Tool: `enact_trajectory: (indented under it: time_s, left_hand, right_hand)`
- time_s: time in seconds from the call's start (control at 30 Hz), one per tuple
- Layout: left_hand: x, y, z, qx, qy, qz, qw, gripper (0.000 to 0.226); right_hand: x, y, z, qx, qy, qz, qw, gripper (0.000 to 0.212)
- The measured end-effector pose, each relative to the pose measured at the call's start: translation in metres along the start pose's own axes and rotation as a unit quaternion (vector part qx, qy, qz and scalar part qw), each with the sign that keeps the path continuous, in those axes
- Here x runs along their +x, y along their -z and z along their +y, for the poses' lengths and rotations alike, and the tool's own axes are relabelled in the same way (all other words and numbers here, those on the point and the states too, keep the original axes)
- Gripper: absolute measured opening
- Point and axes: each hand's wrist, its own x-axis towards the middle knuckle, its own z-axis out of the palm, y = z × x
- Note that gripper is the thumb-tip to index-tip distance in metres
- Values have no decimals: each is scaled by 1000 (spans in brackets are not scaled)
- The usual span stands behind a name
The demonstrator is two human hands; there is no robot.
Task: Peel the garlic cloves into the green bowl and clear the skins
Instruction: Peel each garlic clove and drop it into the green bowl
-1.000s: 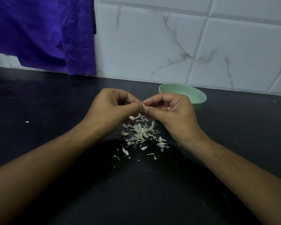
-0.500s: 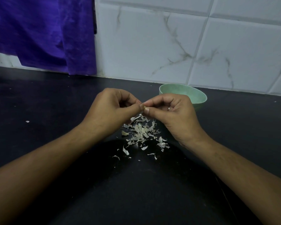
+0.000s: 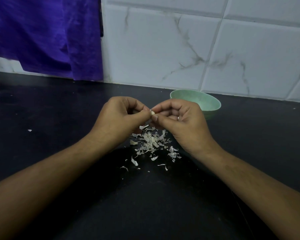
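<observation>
Both hands met above the black table (image 3: pixel 55 108), fingertips together over a small pale garlic clove (image 3: pixel 152 113); the left hand (image 3: pixel 121 116) had its fingers curled in and pinched the clove between thumb and fingertips from the left; the right hand (image 3: pixel 182 122), also curled, pinched the same clove from the right, thumbnail against it, and a thin ring (image 3: pixel 178 118) showed on one of its fingers. How much skin remained on the clove could not be told, it being mostly covered by the fingertips.

Directly beneath the hands lay a loose heap of garlic skins (image 3: pixel 151 141) on the table, whitish flakes densest in the middle and thinning toward the near edge; a single stray flake (image 3: pixel 29 130) lay well apart to the left.

The green bowl (image 3: pixel 197 99) stood upright on the table just behind the right hand, near the wall, partly hidden by the knuckles; the part of its inside that showed was bare. A marbled white tiled wall (image 3: pixel 163 49) rose behind the table; a purple cloth (image 3: pixel 47 35) hung over its left part, reaching down close to the table's back edge.
</observation>
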Motion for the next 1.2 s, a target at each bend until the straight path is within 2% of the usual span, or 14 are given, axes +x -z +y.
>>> enact_trajectory:
  time_s: [0.2, 0.47, 0.6, 0.97, 1.2]
  left_hand:
    - [0, 3, 0, 36, -18, -12, 999, 12]
    - [0, 5, 6, 77, -28, -24, 996, 19]
    - [2, 9, 3, 120, -35, -8, 992, 11]
    - [2, 12, -2, 145, -55, -6, 988, 28]
    - [3, 12, -2, 152, -71, -21, 986, 13]
  right_hand:
    - [0, 1, -2, -7, -9, -14, 1000, 16]
    - [-1, 3, -5, 64, -79, -13, 995, 14]
    - [0, 5, -10, 106, -113, -3, 988, 15]
    - [5, 12, -6, 158, -151, -1, 976, 15]
    - [2, 10, -5, 115, -142, -8, 983, 14]
